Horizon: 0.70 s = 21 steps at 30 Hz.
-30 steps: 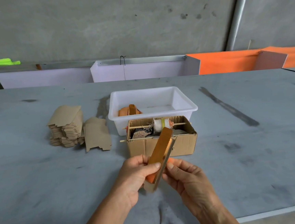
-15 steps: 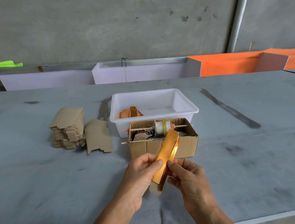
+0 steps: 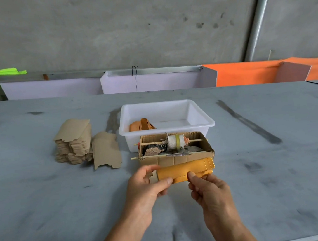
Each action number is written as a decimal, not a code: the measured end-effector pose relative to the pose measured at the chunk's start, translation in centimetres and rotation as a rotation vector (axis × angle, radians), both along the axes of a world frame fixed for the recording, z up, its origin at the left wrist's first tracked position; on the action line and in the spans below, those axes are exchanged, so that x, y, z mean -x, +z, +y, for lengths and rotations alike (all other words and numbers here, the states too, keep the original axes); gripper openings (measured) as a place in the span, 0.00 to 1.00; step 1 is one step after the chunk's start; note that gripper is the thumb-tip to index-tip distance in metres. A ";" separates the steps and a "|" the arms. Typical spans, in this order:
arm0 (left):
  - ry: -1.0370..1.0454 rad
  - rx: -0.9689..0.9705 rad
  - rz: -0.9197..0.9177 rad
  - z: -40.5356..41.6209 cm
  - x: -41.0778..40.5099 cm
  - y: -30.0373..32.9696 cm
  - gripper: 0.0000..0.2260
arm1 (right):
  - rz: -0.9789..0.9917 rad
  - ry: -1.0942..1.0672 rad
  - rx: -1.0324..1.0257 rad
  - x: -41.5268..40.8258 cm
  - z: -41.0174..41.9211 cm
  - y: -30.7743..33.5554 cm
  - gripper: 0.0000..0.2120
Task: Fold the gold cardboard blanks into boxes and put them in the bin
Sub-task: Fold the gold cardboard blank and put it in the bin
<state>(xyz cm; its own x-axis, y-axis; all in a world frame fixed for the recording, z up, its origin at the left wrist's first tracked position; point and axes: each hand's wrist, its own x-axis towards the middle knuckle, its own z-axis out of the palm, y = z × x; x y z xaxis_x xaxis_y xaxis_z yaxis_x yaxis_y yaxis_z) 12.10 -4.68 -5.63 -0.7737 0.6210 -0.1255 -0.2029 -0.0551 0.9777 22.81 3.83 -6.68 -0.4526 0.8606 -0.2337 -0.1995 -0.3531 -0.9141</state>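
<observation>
Surface [image 3: 46, 207]: grey, scuffed, matte, before a bare concrete wall [image 3: 127, 27]. Your left hand [image 3: 144, 187] and right hand [image 3: 210, 189] each pinch the glossy gold blank [image 3: 185, 171], a flattened oblong held level just before the corrugated carton [image 3: 177, 158]; smooth white plastic bin [image 3: 202, 124] behind it.

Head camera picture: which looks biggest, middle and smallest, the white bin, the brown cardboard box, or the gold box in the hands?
1. white bin, biggest.
2. brown cardboard box.
3. gold box, smallest.
The gold box is nearest the camera, so it may look bigger than it is.
</observation>
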 end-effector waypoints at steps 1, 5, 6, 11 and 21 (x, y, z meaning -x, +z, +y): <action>0.016 -0.062 -0.087 0.3 -0.4 -0.4 0.15 | 0.018 -0.024 0.034 0.3 -0.2 -0.1 0.09; 0.047 -0.210 -0.223 0.8 -1.3 -1.5 0.12 | 0.073 -0.049 0.100 1.4 -1.2 0.1 0.10; 0.053 -0.232 -0.221 0.9 -1.2 -1.5 0.12 | 0.075 -0.051 0.102 1.6 -1.3 0.3 0.10; 0.046 -0.286 -0.174 1.6 -0.2 -1.3 0.09 | 0.025 -0.043 0.001 2.0 -0.9 1.3 0.05; -0.031 -0.285 -0.133 1.9 2.9 -2.5 0.08 | -0.685 -0.069 -0.934 2.6 6.5 4.8 0.07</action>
